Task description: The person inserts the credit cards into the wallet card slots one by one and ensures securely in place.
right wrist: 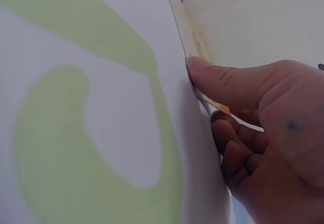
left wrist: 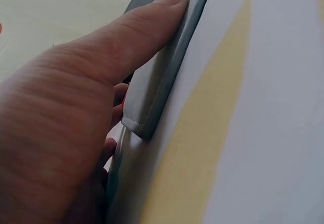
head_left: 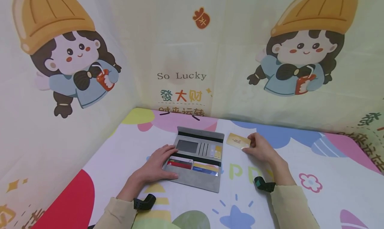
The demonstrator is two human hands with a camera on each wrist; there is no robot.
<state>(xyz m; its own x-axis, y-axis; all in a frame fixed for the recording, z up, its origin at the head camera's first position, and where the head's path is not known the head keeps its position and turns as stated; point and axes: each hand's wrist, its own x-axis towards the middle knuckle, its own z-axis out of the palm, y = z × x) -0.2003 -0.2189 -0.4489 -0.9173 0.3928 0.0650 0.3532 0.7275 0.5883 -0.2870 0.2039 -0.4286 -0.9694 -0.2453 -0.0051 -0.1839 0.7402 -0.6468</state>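
Note:
An unfolded grey wallet point(head_left: 198, 184) lies on the table, its flap standing away from me. My left hand point(head_left: 156, 164) rests on its left side, fingers by the upper part and thumb on the lower panel; the left wrist view shows that thumb point(left wrist: 147, 31) pressing near the wallet's edge. Cards sit in its slots: a red one point(head_left: 179, 163) and a blue-and-yellow one point(head_left: 205, 168) in the lower pocket, and yellowish cards point(head_left: 215, 151) at upper right. Right of the wallet, my right hand point(head_left: 264, 149) pinches a gold card point(head_left: 237, 140) between thumb and fingers, close to the tabletop.
A colourful printed cloth point(head_left: 324, 162) covers the table. Behind it and at the left hangs a cream backdrop point(head_left: 234, 55) with cartoon figures and lettering. Each wrist wears a small black device, one on the left point(head_left: 145, 202) and one on the right point(head_left: 264, 184).

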